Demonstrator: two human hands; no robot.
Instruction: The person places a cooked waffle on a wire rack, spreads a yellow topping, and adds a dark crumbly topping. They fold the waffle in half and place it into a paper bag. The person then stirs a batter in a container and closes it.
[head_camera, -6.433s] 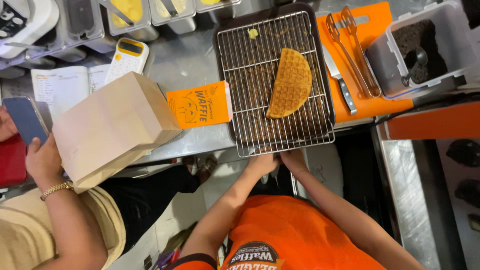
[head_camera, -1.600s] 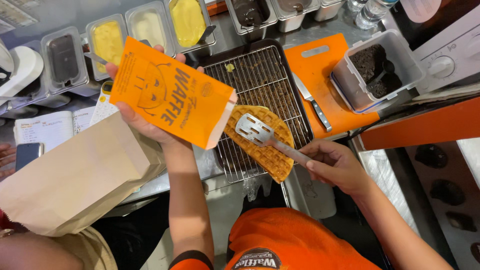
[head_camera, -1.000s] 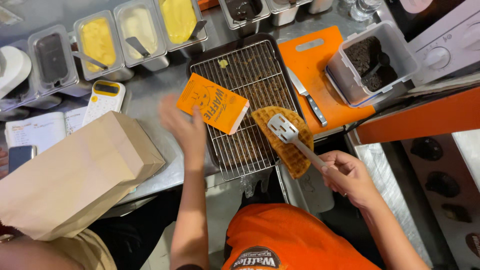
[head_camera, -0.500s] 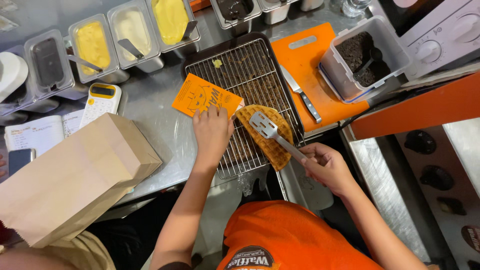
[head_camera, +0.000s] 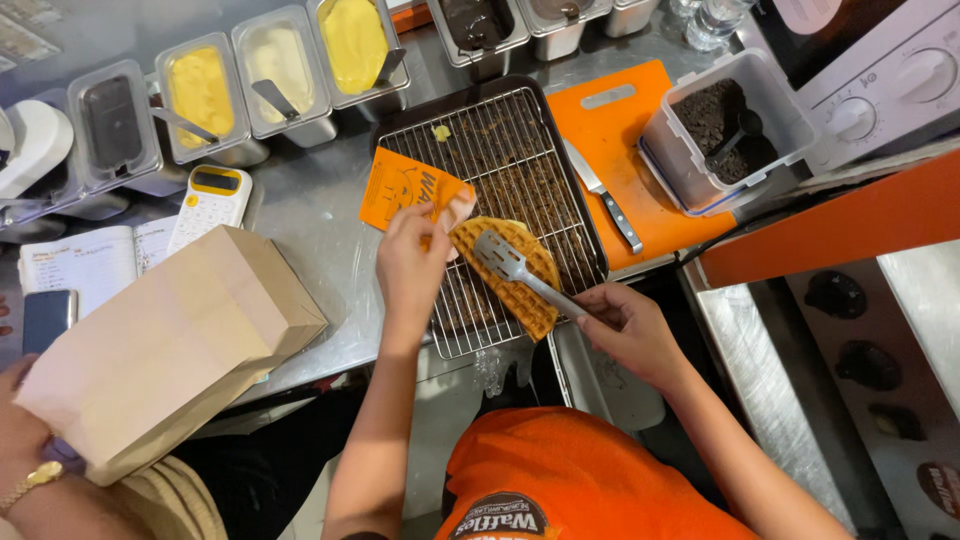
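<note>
My left hand (head_camera: 410, 262) grips the near edge of an orange paper sleeve (head_camera: 405, 190), which lies across the left rim of a wire cooling rack (head_camera: 520, 150). My right hand (head_camera: 625, 330) holds metal tongs (head_camera: 515, 270), their slotted tip on a folded golden waffle (head_camera: 510, 275). The waffle rests on the rack's near part, its upper end right by the sleeve's edge and my left fingers.
Another person's hand (head_camera: 20, 440) at bottom left holds a brown paper bag (head_camera: 165, 350). Topping tubs (head_camera: 270, 65) line the back. An orange cutting board (head_camera: 625, 150) with a knife (head_camera: 605, 195) and a tub of dark crumbs (head_camera: 725, 125) sit right. A calculator (head_camera: 210, 205), notebook (head_camera: 85, 265) and phone (head_camera: 45, 320) lie left.
The sleeve came down from the air onto the rack's left edge. My left hand let it go, then took its near edge. The tongs and waffle shifted slightly toward the sleeve.
</note>
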